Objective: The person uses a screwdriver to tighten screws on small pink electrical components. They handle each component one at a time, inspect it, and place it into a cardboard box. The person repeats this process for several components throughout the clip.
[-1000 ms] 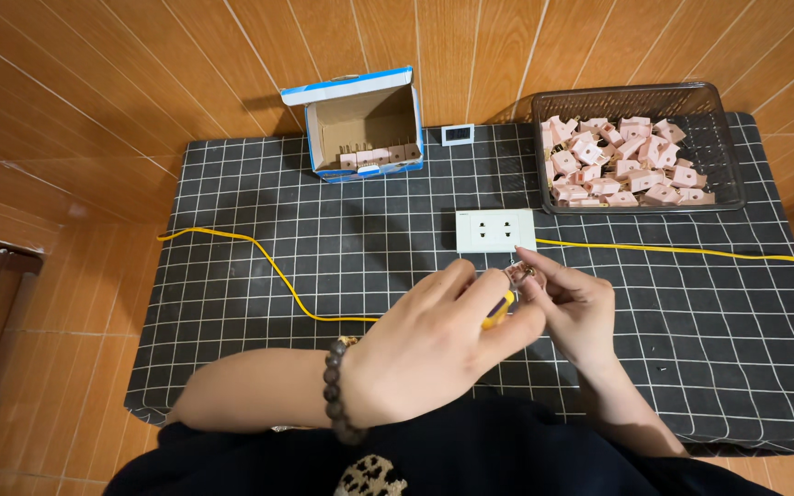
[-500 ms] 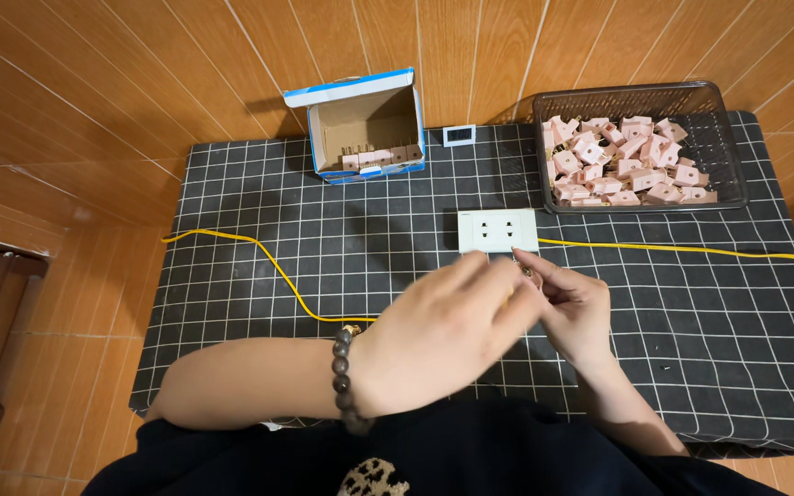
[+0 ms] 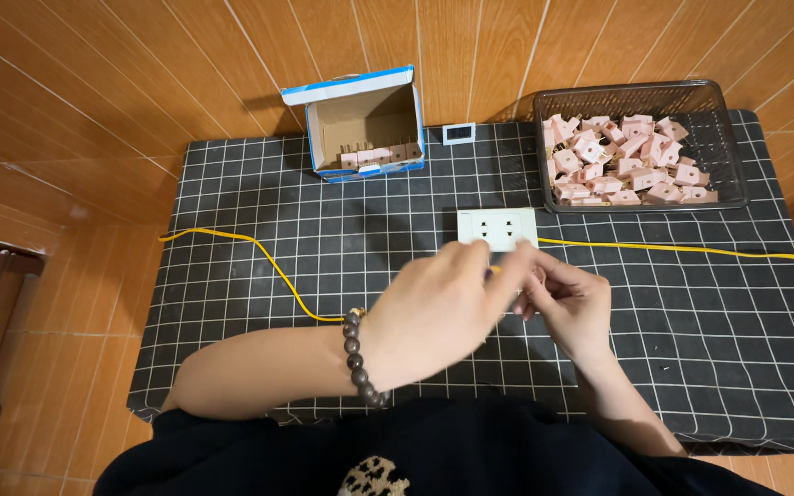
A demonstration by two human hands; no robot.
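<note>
White socket plate point(image 3: 498, 227), black grid mat point(image 3: 232, 193), tan wood-plank floor point(image 3: 94, 83)

One head-worn view looks steeply down, close over the grid mat point(image 3: 232, 202).

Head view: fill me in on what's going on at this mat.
A person sits at a black grid mat, both hands together just below a white socket plate. The left hand, with a bead bracelet on its wrist, and the right hand pinch something small between the fingertips; what it is cannot be told. A yellow wire runs across the mat. Behind lie an open cardboard box and a mesh basket of pink parts.
</note>
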